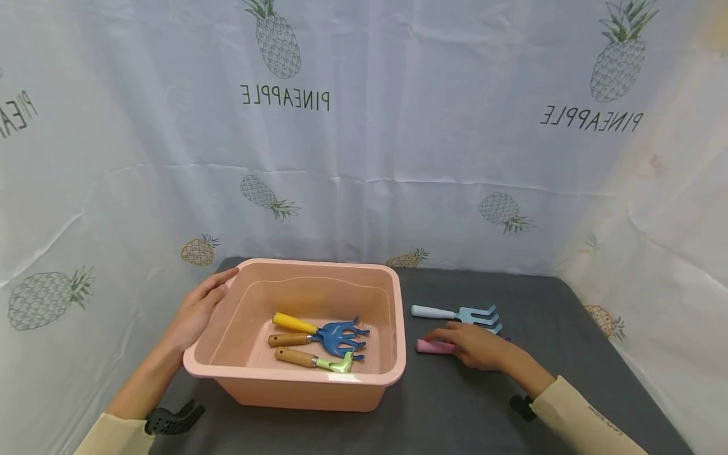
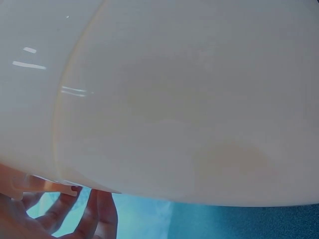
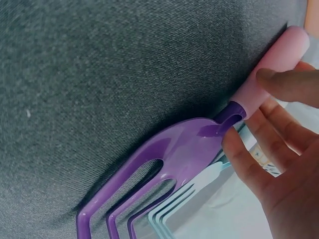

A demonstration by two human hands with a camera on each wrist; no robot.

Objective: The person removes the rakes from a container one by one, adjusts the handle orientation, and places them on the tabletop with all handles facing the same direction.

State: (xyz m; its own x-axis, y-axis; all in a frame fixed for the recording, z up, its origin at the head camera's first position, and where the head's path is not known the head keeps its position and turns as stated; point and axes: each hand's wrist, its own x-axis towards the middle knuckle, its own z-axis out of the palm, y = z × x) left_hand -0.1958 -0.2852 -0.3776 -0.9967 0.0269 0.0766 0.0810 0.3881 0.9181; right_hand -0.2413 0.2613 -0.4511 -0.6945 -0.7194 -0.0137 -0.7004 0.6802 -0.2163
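At the upper left corner of a pink plastic basin, my left hand holds the rim, thumb above it; in the left wrist view its fingers show beyond the rim. My right hand pinches the pink handle of a purple hand rake between thumb and fingers, low over the dark table. The rake's head is mostly hidden by the hand in the head view. Just behind it lies a light blue hand rake with a pale handle.
Inside the basin lie a blue rake with a yellow handle, a tool with a wooden handle whose head is partly hidden, and a green-headed tool. A pineapple-print curtain surrounds the dark table.
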